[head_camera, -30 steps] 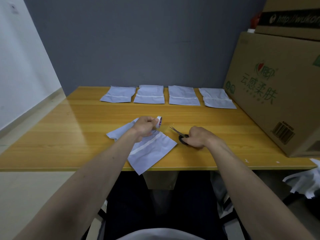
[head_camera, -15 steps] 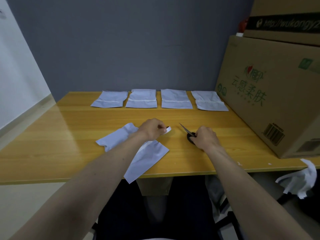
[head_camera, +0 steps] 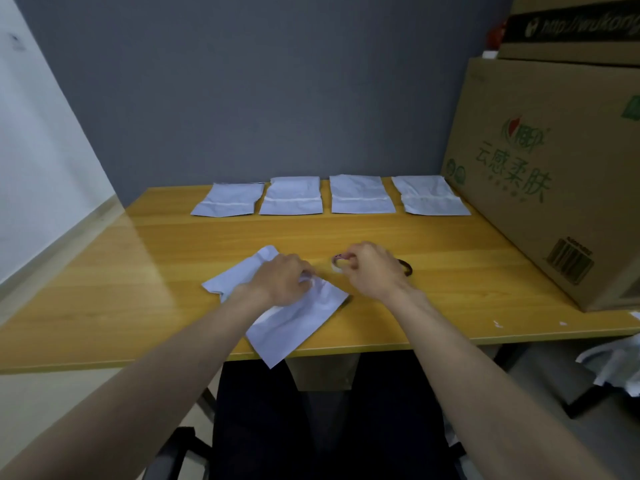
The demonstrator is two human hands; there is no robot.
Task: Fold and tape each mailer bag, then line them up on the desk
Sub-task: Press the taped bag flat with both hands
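A pale blue mailer bag [head_camera: 294, 320] lies crumpled and askew near the desk's front edge, one corner hanging over it. My left hand [head_camera: 282, 280] rests on the bag's middle, its curled fingertips pinching the bag at the fold. My right hand [head_camera: 372, 271] sits just to the right and pinches a small tape roll [head_camera: 337, 264] between thumb and fingers, above the desk beside the bag. Black scissors [head_camera: 406, 268] lie on the desk behind my right hand, only a handle loop showing. Several folded, taped bags [head_camera: 360, 195] form a row along the desk's far edge.
The wooden desk [head_camera: 450, 271] has a large cardboard box [head_camera: 547, 188] on its right side, with another box stacked on top. A grey wall stands behind. White crumpled material [head_camera: 613, 362] lies lower right, beyond the desk. A dark chair sits under the front edge.
The tape roll has passed from my left hand to my right hand. My right hand has left the scissors on the desk. My left hand has come down onto the bag.
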